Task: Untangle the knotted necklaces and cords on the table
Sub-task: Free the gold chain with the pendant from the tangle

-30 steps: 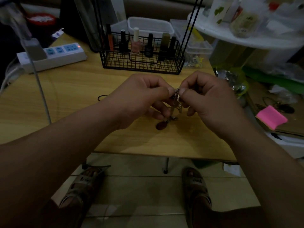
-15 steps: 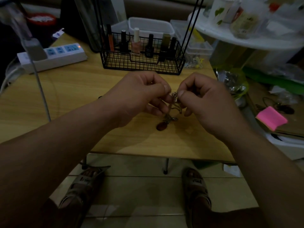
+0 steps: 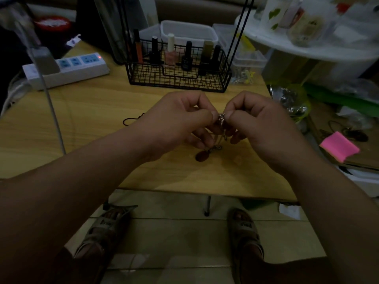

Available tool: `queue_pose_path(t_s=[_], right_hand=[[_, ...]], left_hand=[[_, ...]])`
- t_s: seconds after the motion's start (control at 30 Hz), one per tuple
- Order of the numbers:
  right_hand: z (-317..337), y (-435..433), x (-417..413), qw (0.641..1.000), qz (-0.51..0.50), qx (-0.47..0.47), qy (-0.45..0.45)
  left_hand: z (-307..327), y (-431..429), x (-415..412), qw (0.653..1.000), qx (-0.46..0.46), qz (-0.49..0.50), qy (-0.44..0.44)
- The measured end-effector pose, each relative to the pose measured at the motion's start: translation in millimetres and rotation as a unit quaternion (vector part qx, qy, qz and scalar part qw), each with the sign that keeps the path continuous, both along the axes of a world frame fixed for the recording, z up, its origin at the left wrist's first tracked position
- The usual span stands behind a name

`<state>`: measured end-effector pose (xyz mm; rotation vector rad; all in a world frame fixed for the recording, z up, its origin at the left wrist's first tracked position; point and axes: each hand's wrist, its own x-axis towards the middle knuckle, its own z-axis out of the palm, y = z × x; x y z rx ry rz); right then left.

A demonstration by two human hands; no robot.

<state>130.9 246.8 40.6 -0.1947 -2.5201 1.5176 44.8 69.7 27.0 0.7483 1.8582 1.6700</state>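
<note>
In the head view, a silvery knot of necklace chain (image 3: 221,117) was pinched between thumb and forefinger of both the left hand (image 3: 176,124) and the right hand (image 3: 258,128), above the table (image 3: 92,128). Its dark oval pendant (image 3: 202,155) was seen beneath the hands, and a black cord (image 3: 131,120) was seen lying further left.

1. The necklace (image 3: 221,118) knot is mostly hidden between the fingers (image 3: 207,115) of the left hand (image 3: 174,126) and right hand (image 3: 260,128); its links are too small to tell
2. The black cord (image 3: 131,120) disappears at its right end behind the left hand
3. The jars (image 3: 305,27) on the white shelf (image 3: 307,53) are blurred
</note>
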Motion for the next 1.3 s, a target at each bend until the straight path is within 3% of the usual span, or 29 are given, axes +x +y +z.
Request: queue_pose_path(t_s=[0.37,0.57,0.93,1.13,1.3], right_hand=[[-1,5,0,0.999,0.026,-0.013,-0.030],[0,5,4,0.995,0.042,0.084,0.012],[-1,2,4,0.990,0.006,0.123,0.061],[-3,2,3,0.993,-0.009,0.100,0.062],[1,10,2,0.999,0.004,0.020,0.048]], left_hand=[[-1,1,-1,1.000,0.018,0.012,-0.008],[-2,2,-1,1.000,0.014,0.011,-0.001],[-3,2,-3,1.000,0.017,0.008,0.004],[-4,2,-3,1.000,0.014,0.003,0.021],[-2,-1,-5,0.999,0.049,-0.012,-0.014]])
